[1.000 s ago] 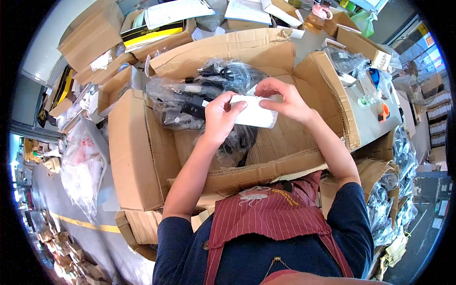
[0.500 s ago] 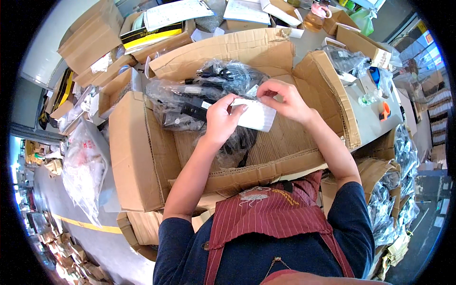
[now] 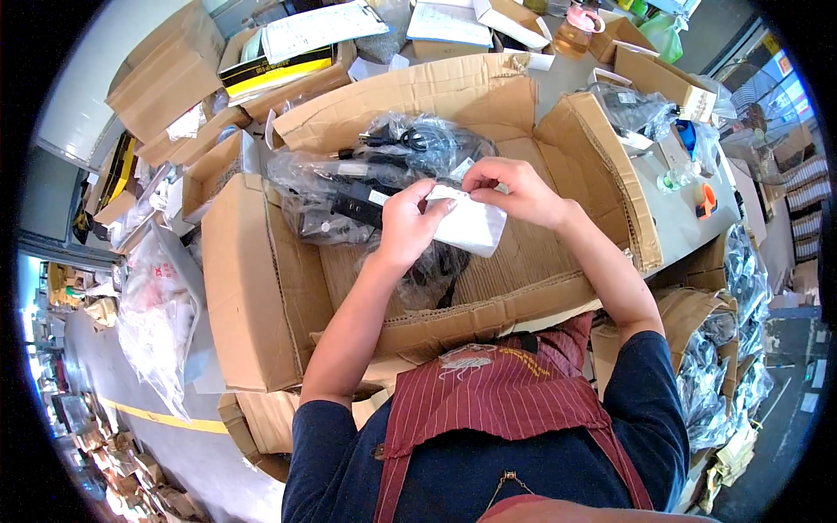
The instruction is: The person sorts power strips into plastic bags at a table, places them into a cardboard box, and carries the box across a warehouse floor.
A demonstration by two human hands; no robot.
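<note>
Both my hands are over a large open cardboard box. A small white paper sheet, looking like a label sheet, hangs from my left hand, whose thumb and fingers pinch its left edge. At the sheet's top edge, the thumb and fingers of my right hand are pinched together; whether they grip the sheet itself or something small on it is hidden. Below and beyond the hands lie clear plastic bags with black power adapters and a coiled black cable inside.
Behind the box stand smaller cartons and papers. To the right, the grey table holds an orange tape-like ring and a bottle farther back. More bagged goods fill boxes at lower right. A plastic bag hangs at left.
My right hand has shifted slightly left and down along the sheet's top edge, its fingers drawing closer together. The sheet's top edge now looks bent and its lower part tilts.
</note>
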